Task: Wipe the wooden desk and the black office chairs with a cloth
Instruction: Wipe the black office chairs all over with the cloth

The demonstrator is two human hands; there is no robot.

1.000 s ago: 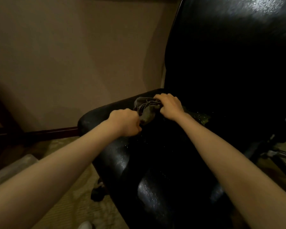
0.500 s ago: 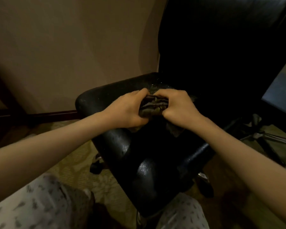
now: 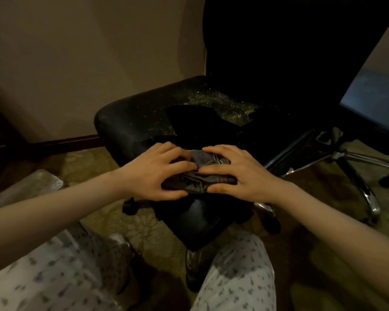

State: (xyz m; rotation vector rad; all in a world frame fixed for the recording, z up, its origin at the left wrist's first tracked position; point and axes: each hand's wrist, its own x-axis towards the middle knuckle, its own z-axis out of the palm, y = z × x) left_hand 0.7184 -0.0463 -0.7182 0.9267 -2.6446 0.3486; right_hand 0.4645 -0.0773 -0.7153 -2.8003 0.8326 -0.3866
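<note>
A black office chair [image 3: 130,124] stands before me, its seat worn and speckled near the backrest. A bunched dark grey cloth [image 3: 203,173] lies on the front part of the seat. My left hand [image 3: 157,173] presses on the cloth's left side with fingers spread. My right hand [image 3: 236,176] presses on its right side, fingertips meeting the left hand's over the cloth. Both hands hold the cloth down against the seat. The wooden desk is out of view.
A beige wall [image 3: 76,63] with a dark baseboard [image 3: 61,143] rises behind the chair. The chrome wheeled base of a second chair [image 3: 355,176] stands at the right on patterned carpet [image 3: 112,223]. My knees in patterned trousers [image 3: 234,277] are close to the seat's front edge.
Both hands have pulled the cloth from the back of the seat toward its front edge. The fingers, earlier clenched around the cloth, now lie spread over it. My view has dropped back, showing my knees.
</note>
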